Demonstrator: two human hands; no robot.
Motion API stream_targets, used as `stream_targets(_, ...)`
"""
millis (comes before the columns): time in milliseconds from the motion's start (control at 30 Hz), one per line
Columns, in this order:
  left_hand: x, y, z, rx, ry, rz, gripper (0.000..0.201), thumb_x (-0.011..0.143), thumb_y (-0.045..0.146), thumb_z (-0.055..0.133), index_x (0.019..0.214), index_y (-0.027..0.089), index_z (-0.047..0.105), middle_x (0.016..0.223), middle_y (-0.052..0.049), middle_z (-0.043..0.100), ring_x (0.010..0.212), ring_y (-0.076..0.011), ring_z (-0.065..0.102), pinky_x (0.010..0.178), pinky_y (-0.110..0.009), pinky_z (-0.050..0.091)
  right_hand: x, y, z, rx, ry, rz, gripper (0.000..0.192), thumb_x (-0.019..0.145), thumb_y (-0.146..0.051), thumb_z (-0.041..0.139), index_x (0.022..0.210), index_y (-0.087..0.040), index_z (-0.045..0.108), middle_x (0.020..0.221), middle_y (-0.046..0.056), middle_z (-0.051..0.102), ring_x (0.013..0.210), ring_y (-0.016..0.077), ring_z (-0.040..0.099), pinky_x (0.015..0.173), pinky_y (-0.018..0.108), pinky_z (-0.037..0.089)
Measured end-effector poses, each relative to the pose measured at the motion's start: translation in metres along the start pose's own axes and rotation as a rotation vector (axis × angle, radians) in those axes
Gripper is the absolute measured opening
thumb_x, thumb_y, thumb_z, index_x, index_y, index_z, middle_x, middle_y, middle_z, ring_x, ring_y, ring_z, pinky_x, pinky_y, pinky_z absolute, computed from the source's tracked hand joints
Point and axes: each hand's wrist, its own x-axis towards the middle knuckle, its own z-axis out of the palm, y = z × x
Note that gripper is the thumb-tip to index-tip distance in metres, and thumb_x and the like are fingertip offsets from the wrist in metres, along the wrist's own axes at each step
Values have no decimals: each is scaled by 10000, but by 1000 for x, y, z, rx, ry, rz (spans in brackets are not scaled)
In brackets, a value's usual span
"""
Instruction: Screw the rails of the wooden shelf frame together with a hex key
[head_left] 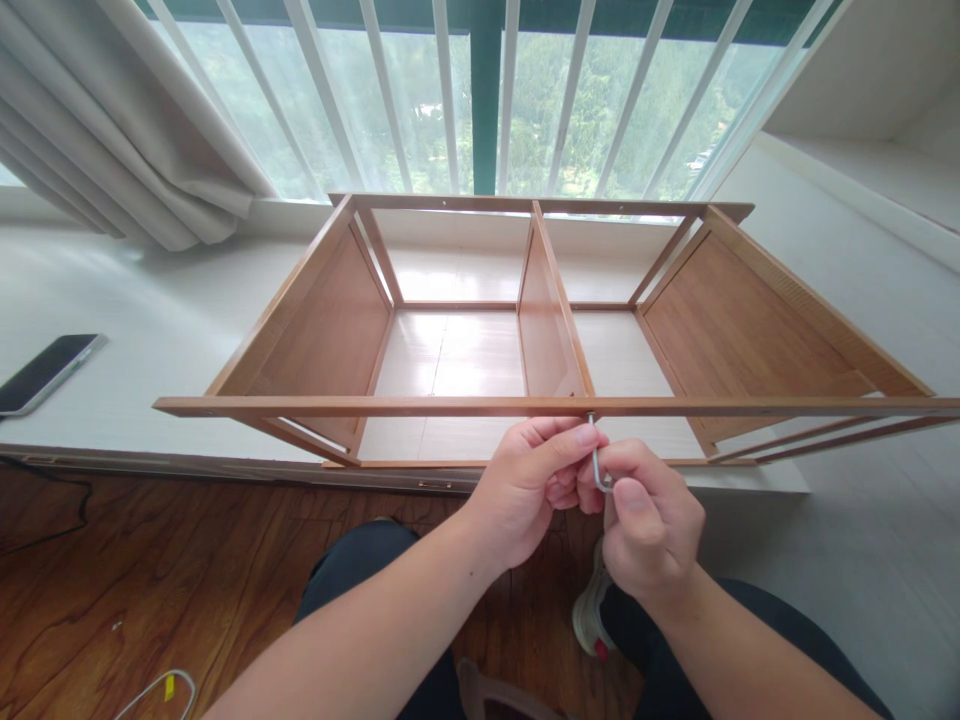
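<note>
- One wooden frame lies on the white ledge, split into two open bays, the left wider; the ledge shows through both.
- Three upright panels: left panel, middle panel, right panel.
- One bent metal key, its far tip meeting the near rail by the middle panel.
- Two hands, both nearly closed: the left hand pinches the key's shaft; the right hand grips around its bent near end.
- One dark-faced device, far left on the ledge.
- One yellow tag on a pale cable, near left; its writing is too small to read.
</note>
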Motion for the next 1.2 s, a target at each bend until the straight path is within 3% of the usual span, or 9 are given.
stream_targets(400,-3,3,2,12,49,-18,277,752,375,818,737,137,678,442,84,404,430,-63,430,450,-206,242,0,-4,1,-21,-2,-25,282,1000,-410,497,822,-213,590,634,-4,530,581,165,553,536,293,495)
stream_targets(600,-3,4,3,26,62,-14,282,750,396,816,764,131,719,443,81,402,426,-56,379,455,-215,236,-2,-1,0,-4,-1,-9,256,957,-455,578,863,-217,588,647,-8,547,625,187,606,547,304,500)
stream_targets(733,-3,3,2,27,51,-4,252,780,379,798,800,134,746,450,82,390,447,-50,320,493,-220,259,-4,2,-4,-62,20,-2,281,908,-484,659,857,-219,582,649,-12,570,573,163,563,539,298,499)
stream_targets(933,-1,3,-1,53,63,-31,289,749,413,822,796,138,749,496,53,460,475,-58,342,534,-234,310,-6,3,-7,-145,23,29,252,851,-400,758,855,-213,589,677,-6,604,528,131,518,519,278,494)
stream_targets(1200,-2,1,-1,43,69,-24,269,761,403,816,801,143,758,472,63,416,469,-61,320,529,-240,297,-7,4,-6,-124,9,12,236,851,-310,775,879,-216,560,716,-7,634,522,110,494,565,284,530)
